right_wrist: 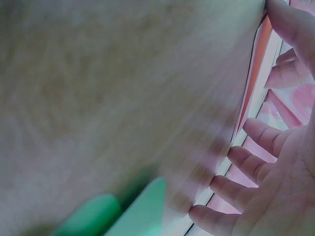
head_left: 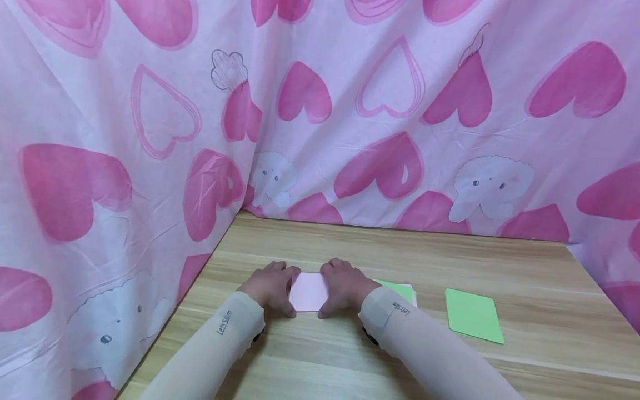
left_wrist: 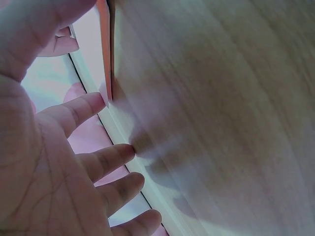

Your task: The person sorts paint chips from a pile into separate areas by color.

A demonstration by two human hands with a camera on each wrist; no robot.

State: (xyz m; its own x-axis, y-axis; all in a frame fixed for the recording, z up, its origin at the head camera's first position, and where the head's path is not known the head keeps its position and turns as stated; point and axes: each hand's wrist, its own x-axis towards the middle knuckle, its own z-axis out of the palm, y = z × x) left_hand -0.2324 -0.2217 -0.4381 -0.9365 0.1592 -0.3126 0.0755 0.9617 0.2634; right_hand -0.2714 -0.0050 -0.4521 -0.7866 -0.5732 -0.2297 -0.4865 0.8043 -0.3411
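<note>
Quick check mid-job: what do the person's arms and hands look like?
Both forearms wear long, close-fitting cream fabric sleeves, left and right, with wavy cuffs and small dark lettering reading like "Let's Slim". A small black item shows under each cuff. The left hand and right hand are bare, five-fingered, ungloved.

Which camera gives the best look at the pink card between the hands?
The head view: the pink card shows its broad top from above, between the left hand and right hand. Both wrist views see it at a steep slant, just a narrow strip with an orange edge.
</note>
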